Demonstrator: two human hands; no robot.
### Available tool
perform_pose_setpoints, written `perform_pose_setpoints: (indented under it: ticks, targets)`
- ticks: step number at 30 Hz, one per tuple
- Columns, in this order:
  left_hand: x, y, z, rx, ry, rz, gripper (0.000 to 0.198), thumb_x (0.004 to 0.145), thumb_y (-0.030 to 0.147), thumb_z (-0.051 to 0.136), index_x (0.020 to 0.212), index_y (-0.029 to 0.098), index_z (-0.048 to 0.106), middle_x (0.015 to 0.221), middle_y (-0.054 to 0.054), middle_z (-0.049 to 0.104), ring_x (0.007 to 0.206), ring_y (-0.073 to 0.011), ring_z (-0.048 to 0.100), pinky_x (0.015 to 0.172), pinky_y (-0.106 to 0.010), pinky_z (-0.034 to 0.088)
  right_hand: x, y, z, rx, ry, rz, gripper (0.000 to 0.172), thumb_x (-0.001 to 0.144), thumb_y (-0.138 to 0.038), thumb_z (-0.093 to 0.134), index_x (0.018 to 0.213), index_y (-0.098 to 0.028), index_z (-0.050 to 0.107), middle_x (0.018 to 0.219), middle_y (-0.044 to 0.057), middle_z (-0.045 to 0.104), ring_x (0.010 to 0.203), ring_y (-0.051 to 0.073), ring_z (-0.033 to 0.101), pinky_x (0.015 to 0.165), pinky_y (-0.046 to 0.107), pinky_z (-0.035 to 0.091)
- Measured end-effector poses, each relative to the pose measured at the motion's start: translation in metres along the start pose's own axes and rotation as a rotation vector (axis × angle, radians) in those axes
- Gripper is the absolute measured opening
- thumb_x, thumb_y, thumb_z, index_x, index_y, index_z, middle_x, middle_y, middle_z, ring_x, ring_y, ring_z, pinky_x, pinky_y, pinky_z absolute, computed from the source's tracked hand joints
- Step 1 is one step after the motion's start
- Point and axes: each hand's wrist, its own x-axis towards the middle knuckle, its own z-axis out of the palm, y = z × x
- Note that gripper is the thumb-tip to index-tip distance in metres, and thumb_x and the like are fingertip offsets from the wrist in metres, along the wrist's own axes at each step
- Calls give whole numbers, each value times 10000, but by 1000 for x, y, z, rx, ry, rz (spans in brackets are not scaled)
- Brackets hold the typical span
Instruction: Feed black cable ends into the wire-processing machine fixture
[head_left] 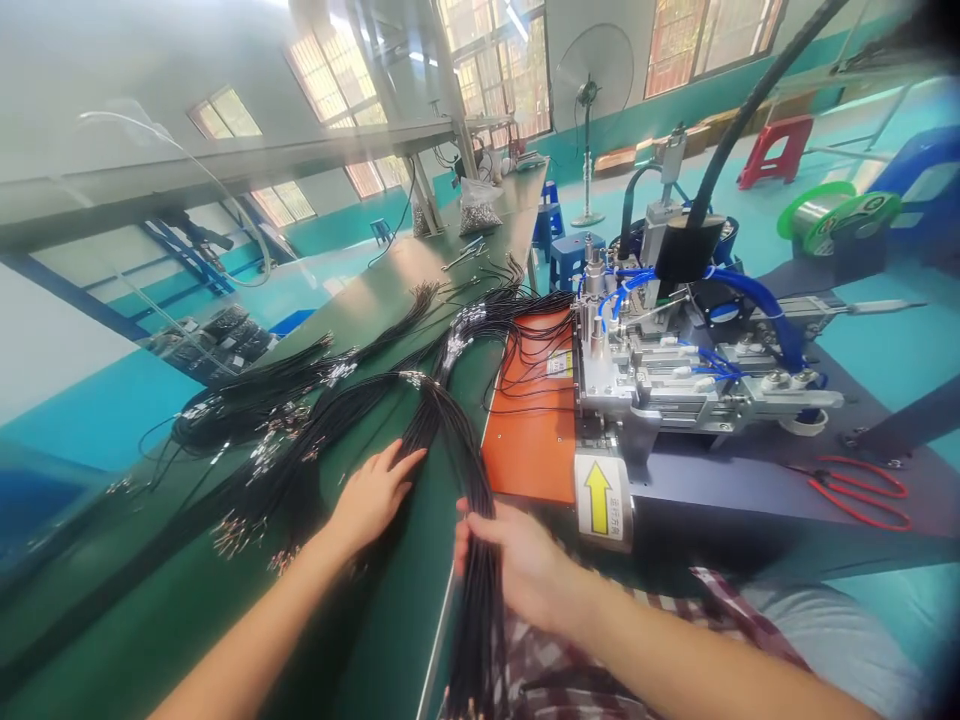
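Note:
My right hand (529, 560) is wrapped round a thick bundle of black cables (457, 420), which bends over the table's front edge and hangs down below the hand. The bundle arches back to the left, with a white-marked band near the top of the bend. On the left, my left hand (379, 490) has its fingers stretched out against another strand of black cables (424, 425); its fingertips are partly hidden. Beside that hand lie more black cables (292, 425) with bare copper-coloured ends, spread on the green table (401, 610).
Right of the cables stands a metal machine (675, 370) with blue tubes and an orange plate (529, 440). Red-handled scissors (862, 490) lie on its bench. A wire spool (832, 220) sits behind. Further back are a clear bag of small parts (478, 208) and a fan (589, 95).

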Motion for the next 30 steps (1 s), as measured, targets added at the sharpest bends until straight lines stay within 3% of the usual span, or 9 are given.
perform_pose_setpoints:
  ticks: [2,5,9,13,17,20,24,27,30]
  targets:
    - [6,2,-11,-27,36,45,348,862,276,492,1187,229,609,1341,-138,538,1236,-330,495,1028,-581,386,17,7,14,-65,7,4,148,793,-175,577,894,-182,470,676,-20,547,585,105,574,648,267,485]
    - [20,19,-25,-111,105,111,331,930,307,416,1205,200,567,1268,-112,559,1168,-232,544,994,-420,464,44,9,34,-238,-7,-53,98,864,-166,471,954,-202,474,726,-15,568,680,137,623,729,318,513]
    - [38,36,-35,-162,153,157,258,945,313,433,1085,184,607,1105,-83,629,1030,-195,598,892,-347,514,59,-5,32,-653,47,-167,139,795,-206,609,925,-193,562,879,41,646,888,233,625,848,399,469]
    - [44,36,-28,-154,49,249,209,926,241,459,1031,182,630,1010,-69,665,929,-178,633,810,-309,543,38,-21,7,-1045,127,-260,191,739,-253,689,868,-138,609,976,148,641,1004,339,578,924,480,383]
    - [46,41,-16,-95,-95,409,301,931,148,383,1085,186,639,1138,-97,649,1079,-198,589,947,-369,490,14,-26,-14,-1228,93,-242,110,818,-237,600,869,-149,641,742,79,672,724,243,632,738,370,449]
    - [54,48,-8,-34,-276,573,333,879,78,408,989,223,686,1175,-66,668,1212,-220,526,1055,-400,408,0,-24,-25,-1301,77,-208,118,841,-242,569,874,-168,656,737,60,699,650,193,628,649,299,450]
    - [67,52,-7,56,-432,692,262,845,72,469,797,221,679,947,-64,715,1048,-225,612,1000,-378,442,-16,-27,-36,-1363,91,-159,137,851,-253,551,855,-186,669,725,46,708,636,184,632,613,281,443]
    - [77,55,-17,109,-476,736,235,843,81,474,765,210,655,814,-56,690,864,-214,638,883,-349,489,-29,-34,-41,-1360,113,-175,133,859,-244,539,866,-201,665,746,32,705,642,177,627,621,280,445]
    - [85,59,-29,137,-426,722,283,864,66,392,896,191,643,841,-64,670,835,-218,624,836,-362,486,-39,-41,-43,-1279,149,-184,147,879,-270,523,924,-206,648,784,29,686,676,171,617,627,270,458]
